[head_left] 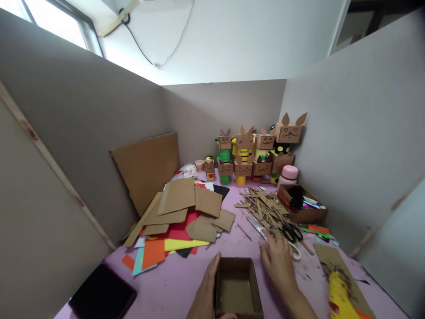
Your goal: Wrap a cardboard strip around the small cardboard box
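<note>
Your left hand (206,288) grips the box (236,262) at left; your right hand (280,262), fingers bent, meets the white-handled scissors (256,226), hold unclear; lifting them needs a pinch.

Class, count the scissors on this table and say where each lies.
2: white-handled scissors partly under the right hand; black-handled scissors beside them, partly on the cardboard scraps, which may hide more.

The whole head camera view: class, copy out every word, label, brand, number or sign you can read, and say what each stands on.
No text can be read.
Cardboard figures: drawn faces, no readable words.
Pen box: any print is too small or blurred to read.
Yellow glue gun: nothing legible.
Open cardboard box in the left hand: no writing visible.
</note>
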A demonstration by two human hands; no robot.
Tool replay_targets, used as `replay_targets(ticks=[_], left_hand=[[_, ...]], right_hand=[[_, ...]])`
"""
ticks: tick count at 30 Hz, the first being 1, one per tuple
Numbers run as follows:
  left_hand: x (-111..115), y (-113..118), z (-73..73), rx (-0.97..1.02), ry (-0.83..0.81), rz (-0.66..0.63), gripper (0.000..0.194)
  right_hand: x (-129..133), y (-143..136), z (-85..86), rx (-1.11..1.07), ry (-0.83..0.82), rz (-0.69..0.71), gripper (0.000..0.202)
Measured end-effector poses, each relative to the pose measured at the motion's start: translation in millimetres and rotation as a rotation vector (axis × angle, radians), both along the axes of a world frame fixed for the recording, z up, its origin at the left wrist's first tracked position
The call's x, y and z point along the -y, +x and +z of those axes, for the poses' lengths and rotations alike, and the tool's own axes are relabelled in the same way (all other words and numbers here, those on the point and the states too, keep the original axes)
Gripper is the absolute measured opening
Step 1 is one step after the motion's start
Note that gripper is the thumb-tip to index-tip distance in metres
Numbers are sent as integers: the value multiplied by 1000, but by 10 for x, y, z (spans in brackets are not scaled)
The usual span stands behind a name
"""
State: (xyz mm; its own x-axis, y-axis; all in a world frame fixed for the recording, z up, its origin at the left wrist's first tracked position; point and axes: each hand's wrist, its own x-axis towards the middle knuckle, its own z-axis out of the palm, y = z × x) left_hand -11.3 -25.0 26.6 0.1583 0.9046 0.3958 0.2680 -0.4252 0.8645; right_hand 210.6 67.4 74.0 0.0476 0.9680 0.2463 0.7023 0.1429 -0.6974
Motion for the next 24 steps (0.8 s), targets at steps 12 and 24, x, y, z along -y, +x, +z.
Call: replay_targets(ticks=[12, 24], left_hand=[[40, 125, 24, 121, -123, 64, 110], [-47, 208, -164, 339, -280, 102, 114]], right_hand=[[242, -384, -219, -1092, -474, 238, 64], [68, -261, -390, -1386, -740, 210, 65]])
